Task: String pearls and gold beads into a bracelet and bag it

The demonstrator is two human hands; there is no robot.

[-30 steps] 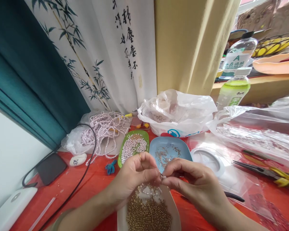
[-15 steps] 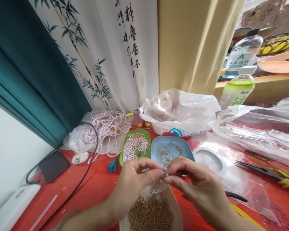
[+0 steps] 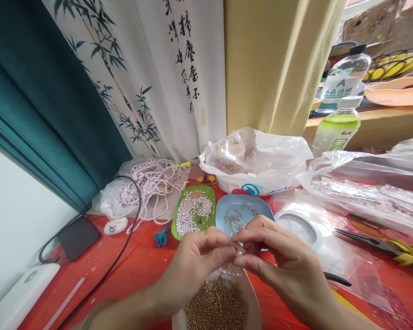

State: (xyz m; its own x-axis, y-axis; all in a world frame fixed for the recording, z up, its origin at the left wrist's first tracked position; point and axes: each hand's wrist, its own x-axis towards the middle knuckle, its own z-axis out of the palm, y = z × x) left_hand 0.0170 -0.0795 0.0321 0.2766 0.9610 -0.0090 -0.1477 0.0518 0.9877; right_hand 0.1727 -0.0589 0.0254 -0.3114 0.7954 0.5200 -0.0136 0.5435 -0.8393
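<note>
My left hand [image 3: 196, 263] and my right hand [image 3: 282, 261] meet fingertip to fingertip over the red table [image 3: 134, 266], pinching a tiny pale bead on a thin pin [image 3: 239, 252] between them. Just below them sits a white dish [image 3: 254, 311] heaped with small gold beads [image 3: 215, 307]. Behind my hands lie a green tray [image 3: 209, 190] of white pearls and a blue tray [image 3: 227, 206] of metal pins. A gold ring shows on my left hand.
Strands of pearls [image 3: 151, 183] spill from a bag at back left. A white plastic bag [image 3: 254, 160] and clear bags [image 3: 368, 183] fill the back and right. Yellow-handled pliers [image 3: 388, 247] lie at right. A phone [image 3: 78, 237], black cable [image 3: 124, 247], and bottles [image 3: 335, 128] stand around.
Both hands have drifted slightly right and stayed pinched together on the small piece; the view shifted a little.
</note>
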